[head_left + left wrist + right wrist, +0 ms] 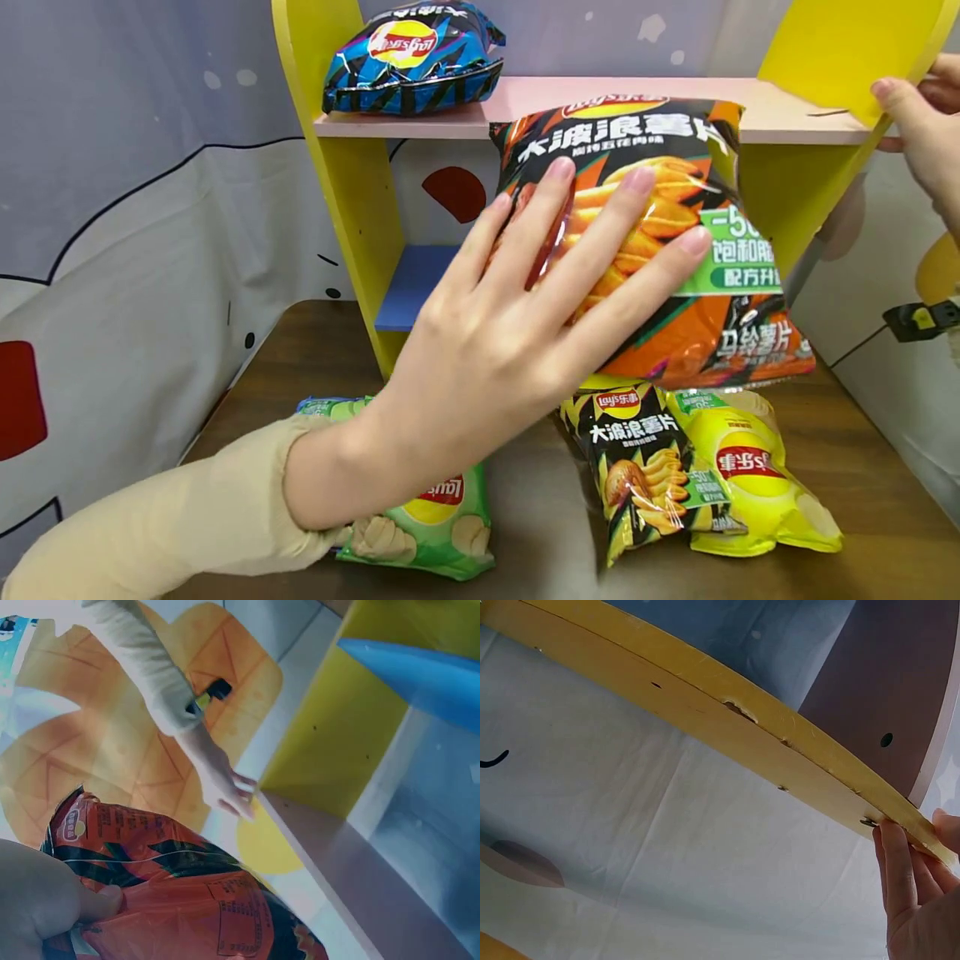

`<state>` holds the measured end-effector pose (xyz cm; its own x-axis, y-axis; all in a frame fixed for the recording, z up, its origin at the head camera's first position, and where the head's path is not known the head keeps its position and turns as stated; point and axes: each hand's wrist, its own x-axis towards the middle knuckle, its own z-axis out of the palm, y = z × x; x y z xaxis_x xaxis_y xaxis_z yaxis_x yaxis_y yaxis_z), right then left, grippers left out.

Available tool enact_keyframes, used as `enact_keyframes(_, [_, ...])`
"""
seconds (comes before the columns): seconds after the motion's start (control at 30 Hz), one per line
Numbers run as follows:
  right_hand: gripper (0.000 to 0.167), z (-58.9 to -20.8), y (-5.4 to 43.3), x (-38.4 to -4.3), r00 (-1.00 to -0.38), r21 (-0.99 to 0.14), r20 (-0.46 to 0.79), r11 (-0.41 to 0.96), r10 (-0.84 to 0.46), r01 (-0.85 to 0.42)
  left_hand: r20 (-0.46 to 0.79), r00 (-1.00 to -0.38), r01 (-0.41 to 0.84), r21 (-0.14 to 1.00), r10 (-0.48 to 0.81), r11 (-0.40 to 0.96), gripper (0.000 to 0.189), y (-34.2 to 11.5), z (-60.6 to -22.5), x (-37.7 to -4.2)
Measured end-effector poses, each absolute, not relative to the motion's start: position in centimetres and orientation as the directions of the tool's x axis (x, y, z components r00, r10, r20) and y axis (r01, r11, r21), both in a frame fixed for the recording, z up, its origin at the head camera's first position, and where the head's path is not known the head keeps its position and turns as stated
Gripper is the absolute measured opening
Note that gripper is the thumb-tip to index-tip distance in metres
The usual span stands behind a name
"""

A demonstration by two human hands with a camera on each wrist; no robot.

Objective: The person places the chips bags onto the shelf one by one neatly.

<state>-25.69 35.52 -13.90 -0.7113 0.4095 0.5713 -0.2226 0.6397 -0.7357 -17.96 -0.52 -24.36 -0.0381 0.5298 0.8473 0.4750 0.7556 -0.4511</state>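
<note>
My left hand (495, 342) holds an orange-and-black bag of potato chips (660, 354) in front of the shelf unit. Its fingers spread across the bag's printed front, while in the left wrist view the thumb (97, 904) presses the back. At the right, my right hand (926, 137) grips the edge of the unit's yellow side panel (855, 50). In the right wrist view, fingers (900, 874) lie on the panel's outer face and the thumb is on the other side. A blue chip bag (416, 62) lies on the pink top board (555, 87).
On the brown wooden table (540, 517) lie a green chip bag (457, 529), partly behind my left arm, a black-and-yellow chip bag (645, 467) and a yellow chip bag (750, 492). A blue lower board (412, 283) shows inside the unit. Patterned cloth (150, 208) hangs behind.
</note>
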Motion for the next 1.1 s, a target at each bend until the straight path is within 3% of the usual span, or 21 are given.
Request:
enact_keyframes(0.1, [0.047, -13.8, 35.4, -25.6, -0.716, -0.739, 0.565, 0.638, 0.409, -0.218, 0.841, -0.011, 0.446, -0.480, 0.541, 0.755, 0.061, -1.9, -19.0, -14.4])
enact_keyframes(0.13, [0.047, -13.8, 35.4, -25.6, -0.718, -0.741, 0.564, 0.635, 0.408, -0.221, 0.842, 0.023, 0.438, -0.493, 0.538, 0.752, 0.058, -2.0, -18.3, -14.7])
enact_keyframes(0.17, [0.047, -13.7, 35.5, -25.6, -0.722, -0.744, 0.559, 0.632, 0.408, -0.219, 0.844, 0.061, 0.429, -0.504, 0.533, 0.749, 0.056, -1.9, -17.9, -15.6])
enact_keyframes(0.23, [0.047, -13.7, 35.6, -25.6, -0.727, -0.748, 0.554, 0.626, 0.406, -0.220, 0.839, 0.062, 0.415, -0.515, 0.541, 0.750, 0.058, -1.6, -17.3, -17.5])
enact_keyframes(0.33, [0.047, -13.8, 35.7, -25.6, -0.729, -0.750, 0.553, 0.623, 0.404, -0.223, 0.844, 0.112, 0.370, -0.525, 0.524, 0.767, 0.065, -0.5, -17.5, -22.4])
enact_keyframes(0.47, [0.047, -14.1, 35.8, -25.6, -0.723, -0.741, 0.567, 0.628, 0.396, -0.238, 0.833, 0.104, 0.338, -0.543, 0.543, 0.768, 0.061, 0.4, -16.0, -25.1])
enact_keyframes(0.6, [0.048, -14.1, 35.7, -25.4, -0.730, -0.737, 0.563, 0.635, 0.387, -0.232, 0.816, 0.042, 0.309, -0.560, 0.577, 0.769, 0.052, 0.5, -13.7, -23.4])
enact_keyframes(0.63, [0.048, -14.1, 35.7, -25.4, -0.733, -0.738, 0.560, 0.636, 0.386, -0.228, 0.808, 0.001, 0.310, -0.560, 0.589, 0.768, 0.053, 0.4, -13.0, -22.3])
enact_keyframes(0.73, [0.047, -14.1, 35.7, -25.5, -0.732, -0.735, 0.564, 0.638, 0.383, -0.232, 0.792, -0.038, 0.288, -0.575, 0.609, 0.766, 0.059, 0.6, -11.8, -21.2])
enact_keyframes(0.93, [0.047, -14.1, 35.8, -25.5, -0.727, -0.735, 0.574, 0.629, 0.377, -0.255, 0.752, -0.112, 0.307, -0.596, 0.650, 0.742, 0.066, 1.7, -10.8, -22.4])
enact_keyframes(1.1, [0.049, -14.1, 35.6, -25.3, -0.732, -0.740, 0.567, 0.625, 0.378, -0.250, 0.710, -0.215, 0.294, -0.608, 0.671, 0.738, 0.062, 2.3, -10.7, -24.0])
